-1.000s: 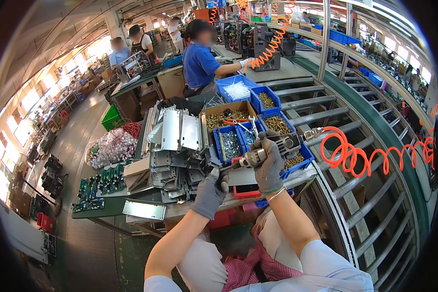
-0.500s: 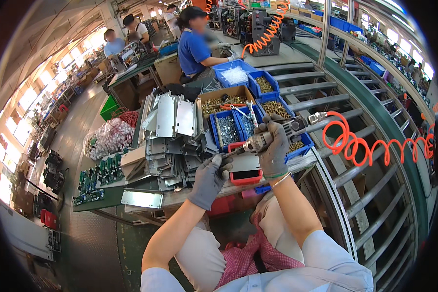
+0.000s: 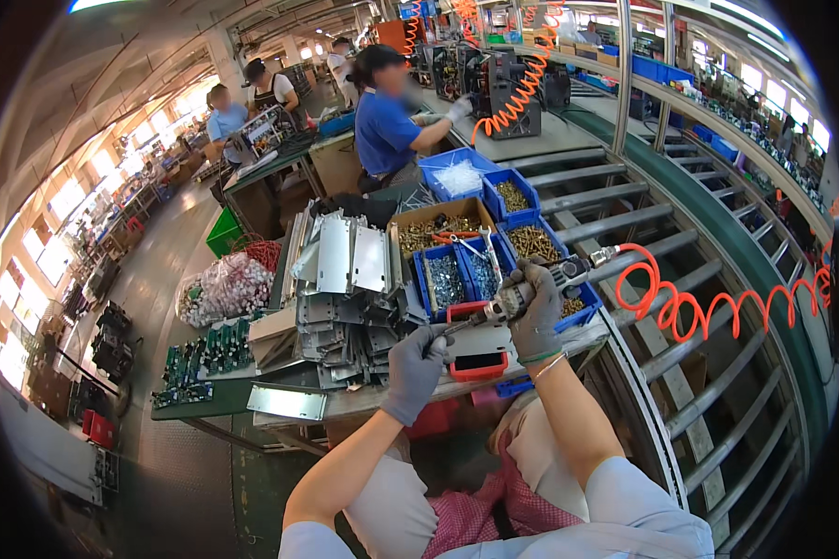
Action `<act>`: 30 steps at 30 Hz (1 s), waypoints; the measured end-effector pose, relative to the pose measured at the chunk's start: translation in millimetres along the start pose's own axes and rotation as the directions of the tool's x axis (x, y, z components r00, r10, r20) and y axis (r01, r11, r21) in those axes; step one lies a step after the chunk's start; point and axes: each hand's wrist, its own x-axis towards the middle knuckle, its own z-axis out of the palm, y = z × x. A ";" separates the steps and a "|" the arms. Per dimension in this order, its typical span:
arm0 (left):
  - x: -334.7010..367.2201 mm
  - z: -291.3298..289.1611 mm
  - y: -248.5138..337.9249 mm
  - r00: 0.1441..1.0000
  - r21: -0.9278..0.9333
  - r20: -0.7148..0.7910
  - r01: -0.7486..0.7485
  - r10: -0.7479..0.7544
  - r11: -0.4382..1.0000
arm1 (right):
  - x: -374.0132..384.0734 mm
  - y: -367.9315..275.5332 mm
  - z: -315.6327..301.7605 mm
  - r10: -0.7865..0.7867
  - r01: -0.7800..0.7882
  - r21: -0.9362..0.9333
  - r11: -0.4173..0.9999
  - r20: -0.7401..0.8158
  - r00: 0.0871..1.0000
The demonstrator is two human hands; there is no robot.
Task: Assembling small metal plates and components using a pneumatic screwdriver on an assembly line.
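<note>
My right hand [image 3: 539, 312], in a grey glove, is wrapped round a pneumatic screwdriver [image 3: 573, 270]. The tool lies level, its bit end pointing left and an orange coiled air hose [image 3: 657, 293] joined to its rear. At the bit end, my gloved left hand [image 3: 412, 374] has its fingers pinched together; what sits between them is too small to make out. Beneath the tool is a red tray [image 3: 480, 371] with a pale flat piece in it. Stacked sheet-metal brackets [image 3: 334, 321] stand to the left of my left hand.
Blue bins [image 3: 443, 279] of screws and a cardboard box [image 3: 480, 207] of brass-coloured fasteners stand behind the tray. A roller conveyor [image 3: 718, 410] runs along the right. Circuit boards [image 3: 219, 349] and a loose metal plate [image 3: 287, 402] lie left. A co-worker [image 3: 382, 130] in blue works ahead.
The whole scene sits slightly lower and further right as my head has shifted. Both hands keep the screwdriver and pinch much as before. The co-worker's hand has moved up beside the machine.
</note>
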 end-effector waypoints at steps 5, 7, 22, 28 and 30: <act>16.3 -0.3 -8.4 0.973 0.357 -0.052 -0.191 0.223 0.915 | 11.3 6.2 -17.1 -0.012 0.055 -0.284 0.957 0.152 0.988; 18.0 11.5 4.1 0.945 0.343 -0.048 -0.290 0.325 0.894 | 39.0 10.1 -44.2 -0.207 0.284 -0.285 0.915 0.272 0.940; 34.4 45.9 -23.6 0.875 0.710 0.128 -0.409 0.466 0.573 | 16.1 -8.8 -15.1 -0.416 0.386 -0.310 0.869 -0.036 0.908; 37.7 55.5 -43.5 0.887 0.753 0.172 -0.398 0.428 0.524 | 23.1 -2.9 -32.2 -0.379 0.444 -0.496 0.746 0.231 0.896; 37.3 52.1 -42.3 0.893 0.751 0.185 -0.397 0.410 0.527 | 26.8 1.3 -33.3 -0.375 0.457 -0.512 0.728 0.261 0.889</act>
